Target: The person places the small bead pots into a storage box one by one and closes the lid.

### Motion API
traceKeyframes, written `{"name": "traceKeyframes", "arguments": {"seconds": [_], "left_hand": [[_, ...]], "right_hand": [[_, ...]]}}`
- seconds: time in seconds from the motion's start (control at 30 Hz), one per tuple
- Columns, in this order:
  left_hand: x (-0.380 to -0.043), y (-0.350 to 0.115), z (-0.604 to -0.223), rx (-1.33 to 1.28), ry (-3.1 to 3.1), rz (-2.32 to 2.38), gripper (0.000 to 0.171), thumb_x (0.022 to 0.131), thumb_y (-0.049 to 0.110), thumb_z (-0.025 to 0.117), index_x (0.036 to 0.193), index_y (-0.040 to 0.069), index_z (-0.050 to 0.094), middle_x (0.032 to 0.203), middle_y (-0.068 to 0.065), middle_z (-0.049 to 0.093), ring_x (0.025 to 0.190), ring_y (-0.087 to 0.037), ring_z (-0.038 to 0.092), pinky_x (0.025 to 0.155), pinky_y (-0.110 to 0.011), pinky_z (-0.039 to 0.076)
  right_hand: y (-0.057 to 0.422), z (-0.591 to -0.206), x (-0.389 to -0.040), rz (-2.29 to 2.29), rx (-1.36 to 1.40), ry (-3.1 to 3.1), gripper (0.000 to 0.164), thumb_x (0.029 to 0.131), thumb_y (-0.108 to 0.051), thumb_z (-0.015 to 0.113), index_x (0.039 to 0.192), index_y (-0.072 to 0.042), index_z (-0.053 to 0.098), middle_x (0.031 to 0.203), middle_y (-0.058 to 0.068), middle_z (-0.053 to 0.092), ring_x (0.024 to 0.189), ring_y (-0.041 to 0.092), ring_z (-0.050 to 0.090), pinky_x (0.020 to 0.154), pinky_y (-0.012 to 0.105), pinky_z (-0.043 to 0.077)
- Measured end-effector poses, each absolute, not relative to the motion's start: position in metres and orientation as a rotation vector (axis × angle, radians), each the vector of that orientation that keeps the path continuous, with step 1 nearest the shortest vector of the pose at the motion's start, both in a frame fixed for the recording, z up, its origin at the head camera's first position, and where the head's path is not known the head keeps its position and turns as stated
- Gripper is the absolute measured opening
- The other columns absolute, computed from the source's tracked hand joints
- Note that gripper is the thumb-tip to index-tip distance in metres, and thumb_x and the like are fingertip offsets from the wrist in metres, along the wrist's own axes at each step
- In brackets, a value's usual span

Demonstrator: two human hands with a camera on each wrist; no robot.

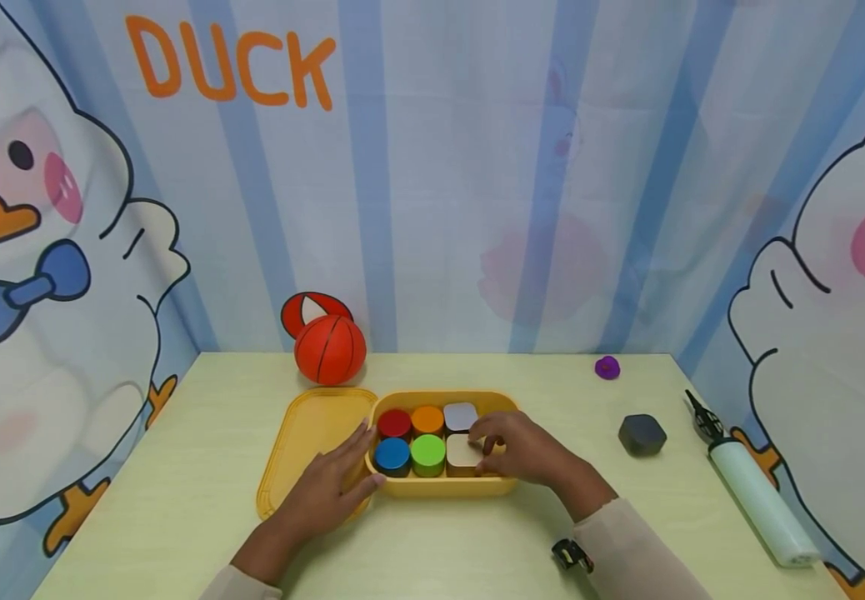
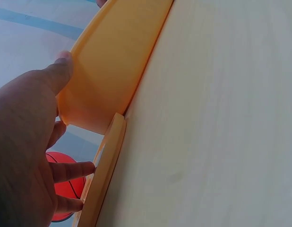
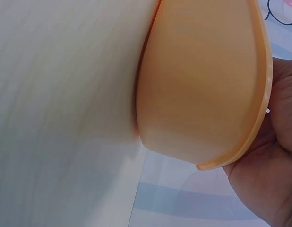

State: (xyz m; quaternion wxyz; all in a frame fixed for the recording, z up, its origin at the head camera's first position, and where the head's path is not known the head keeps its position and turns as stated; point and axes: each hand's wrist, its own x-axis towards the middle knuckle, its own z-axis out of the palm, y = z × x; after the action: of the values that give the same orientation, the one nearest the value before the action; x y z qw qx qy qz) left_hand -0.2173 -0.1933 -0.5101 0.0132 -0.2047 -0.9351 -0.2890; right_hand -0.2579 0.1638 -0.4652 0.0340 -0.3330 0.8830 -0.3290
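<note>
In the head view a yellow-orange box (image 1: 443, 487) holds several blocks with coloured tops. Round ones are red (image 1: 394, 423), orange (image 1: 427, 419), blue (image 1: 392, 455) and green (image 1: 428, 453); a pale grey block (image 1: 460, 416) is squarish. My right hand (image 1: 526, 450) reaches over the box's right end and pinches a beige squarish block (image 1: 462, 452) at its right side, in the front row. The left hand (image 1: 327, 487) rests against the box's left end, fingers extended and thumb at the front rim. In the left wrist view, its lower fingers (image 2: 73, 171) reach the yellow lid (image 2: 106, 175).
Behind the lid sits a red basketball-like toy (image 1: 331, 350) with a red and white piece. To the right are a small purple item (image 1: 607, 367), a dark angular block (image 1: 642, 435) and a pale green cylinder with a black tip (image 1: 762, 502). A small black object (image 1: 569, 554) lies near my right sleeve.
</note>
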Motion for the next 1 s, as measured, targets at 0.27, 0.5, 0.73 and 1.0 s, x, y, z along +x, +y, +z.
{"name": "traceKeyframes", "arguments": {"seconds": [0.27, 0.5, 0.73, 1.0], "left_hand": [[-0.216, -0.193, -0.507, -0.639, -2.911, -0.87, 0.081, 0.108, 0.063, 0.057, 0.174, 0.022, 0.031, 0.182, 0.002, 0.026, 0.163, -0.035, 0.041, 0.12, -0.086, 0.031], [-0.215, -0.193, -0.508, -0.635, -2.911, -0.867, 0.081, 0.109, 0.063, 0.056, 0.174, 0.022, 0.032, 0.182, 0.002, 0.027, 0.163, -0.036, 0.041, 0.119, -0.086, 0.032], [-0.215, -0.193, -0.509, -0.638, -2.904, -0.863, 0.081, 0.109, 0.064, 0.055, 0.174, 0.022, 0.032, 0.182, 0.002, 0.027, 0.163, -0.036, 0.042, 0.119, -0.086, 0.032], [-0.215, -0.193, -0.508, -0.643, -2.904, -0.885, 0.08, 0.109, 0.061, 0.057, 0.174, 0.021, 0.032, 0.182, 0.003, 0.026, 0.163, -0.036, 0.041, 0.12, -0.086, 0.03]], "right_hand": [[0.173, -0.466, -0.254, -1.108, -1.068, 2.829, 0.034, 0.096, -0.014, 0.084, 0.127, -0.001, 0.079, 0.129, 0.015, 0.079, 0.097, 0.021, 0.075, 0.094, 0.052, 0.065], [0.189, -0.47, -0.252, -1.257, -1.058, 2.954, 0.038, 0.091, -0.014, 0.09, 0.125, -0.001, 0.079, 0.13, 0.01, 0.08, 0.123, 0.036, 0.074, 0.109, 0.06, 0.058], [0.212, -0.479, -0.254, -1.328, -1.074, 3.068, 0.04, 0.087, -0.009, 0.092, 0.125, -0.004, 0.08, 0.131, 0.01, 0.078, 0.125, 0.035, 0.072, 0.108, 0.053, 0.06], [0.241, -0.486, -0.254, -1.463, -1.019, 3.178, 0.035, 0.086, -0.001, 0.091, 0.119, -0.007, 0.082, 0.129, 0.013, 0.078, 0.125, 0.036, 0.066, 0.112, 0.007, 0.04]]}}
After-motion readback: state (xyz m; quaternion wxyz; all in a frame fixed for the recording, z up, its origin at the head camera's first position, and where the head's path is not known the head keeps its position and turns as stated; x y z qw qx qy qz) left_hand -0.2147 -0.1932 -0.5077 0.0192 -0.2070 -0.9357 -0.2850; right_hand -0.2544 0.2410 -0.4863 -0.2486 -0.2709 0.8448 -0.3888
